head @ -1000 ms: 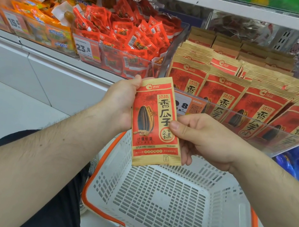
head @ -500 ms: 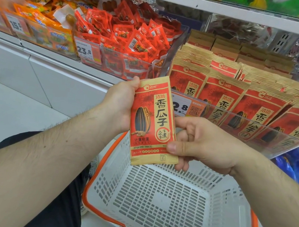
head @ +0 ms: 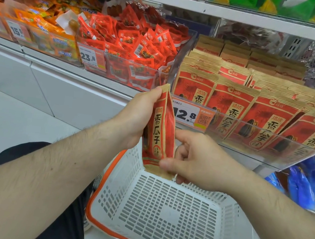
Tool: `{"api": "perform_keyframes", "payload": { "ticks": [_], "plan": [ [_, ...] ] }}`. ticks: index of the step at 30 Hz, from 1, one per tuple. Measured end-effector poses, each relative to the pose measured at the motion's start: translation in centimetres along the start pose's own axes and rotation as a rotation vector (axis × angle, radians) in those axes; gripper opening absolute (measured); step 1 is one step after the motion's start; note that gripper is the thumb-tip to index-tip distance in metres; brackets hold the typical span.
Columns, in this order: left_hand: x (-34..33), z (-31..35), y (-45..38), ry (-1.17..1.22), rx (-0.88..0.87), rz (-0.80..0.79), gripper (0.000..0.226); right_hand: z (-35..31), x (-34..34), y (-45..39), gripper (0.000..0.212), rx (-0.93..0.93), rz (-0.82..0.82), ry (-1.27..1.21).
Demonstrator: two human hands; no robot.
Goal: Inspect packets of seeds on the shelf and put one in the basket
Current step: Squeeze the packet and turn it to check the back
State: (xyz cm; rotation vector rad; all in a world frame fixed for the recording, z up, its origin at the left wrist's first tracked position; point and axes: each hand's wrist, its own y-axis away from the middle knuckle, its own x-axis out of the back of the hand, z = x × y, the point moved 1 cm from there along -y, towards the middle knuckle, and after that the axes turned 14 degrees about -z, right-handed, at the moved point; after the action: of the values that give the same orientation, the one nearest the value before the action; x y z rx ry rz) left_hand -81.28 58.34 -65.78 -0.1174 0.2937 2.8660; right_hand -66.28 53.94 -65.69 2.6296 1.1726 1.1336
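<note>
Packet [head: 160, 132] has turned edge-on since the earlier frame. Left hand [head: 136, 120] grips its top; right hand [head: 193, 161] pinches its bottom. Inspection continuing; basket [head: 159, 217] holds nothing yet.

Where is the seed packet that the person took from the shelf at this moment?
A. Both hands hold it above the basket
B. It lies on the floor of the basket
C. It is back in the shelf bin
A: the left hand grips the seed packet near its top, the right hand pinches its bottom edge, above the white basket.
</note>
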Motion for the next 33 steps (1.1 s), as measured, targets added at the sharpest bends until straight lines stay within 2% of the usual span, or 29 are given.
{"api": "perform_keyframes", "payload": {
  "ticks": [1,3,5,7,9,13,15,20,26,29,33],
  "plan": [
    [0.0,-0.1,0.0,-0.017,0.007,-0.026,0.045,-0.2,0.0,0.0,0.011,-0.002,0.015,-0.013],
    [0.0,-0.3,0.1,-0.055,0.037,-0.09,0.047,-0.4,0.0,-0.1,0.031,-0.02,0.098,-0.038],
    [-0.1,-0.5,0.3,-0.109,0.086,-0.146,0.061,-0.1,0.2,-0.3,0.038,-0.032,0.193,-0.076],
    [-0.4,-0.6,0.5,-0.142,0.097,-0.216,0.063,0.3,0.5,-0.4,0.035,-0.009,0.284,-0.125],
    [-0.7,-0.4,0.7,-0.141,0.075,-0.305,0.053,0.7,0.8,-0.5,0.03,0.038,0.342,-0.187],
    [-1.2,-0.2,1.3,-0.139,0.019,-0.527,0.06,0.3,0.8,-0.5,0.033,0.122,0.314,-0.384],
    [-1.2,-0.3,1.3,-0.123,-0.012,-0.583,0.053,-0.1,0.8,-0.4,0.033,0.159,0.269,-0.491],
    [-1.0,-0.4,1.2,0.039,0.052,-0.579,0.041,-0.1,0.8,-0.4,0.027,0.196,0.232,-0.613],
    [-1.1,-0.5,1.1,0.146,0.056,-0.597,0.04,-0.1,0.8,-0.3,0.028,0.182,0.231,-0.606],
    [-1.1,-0.3,1.2,0.166,0.071,-0.53,0.038,-0.1,0.7,-0.3,0.03,0.155,0.249,-0.488],
    [-0.7,0.1,1.1,0.201,0.071,-0.359,0.032,-0.4,0.5,-0.2,0.028,0.139,0.238,-0.342]
  ]
}}
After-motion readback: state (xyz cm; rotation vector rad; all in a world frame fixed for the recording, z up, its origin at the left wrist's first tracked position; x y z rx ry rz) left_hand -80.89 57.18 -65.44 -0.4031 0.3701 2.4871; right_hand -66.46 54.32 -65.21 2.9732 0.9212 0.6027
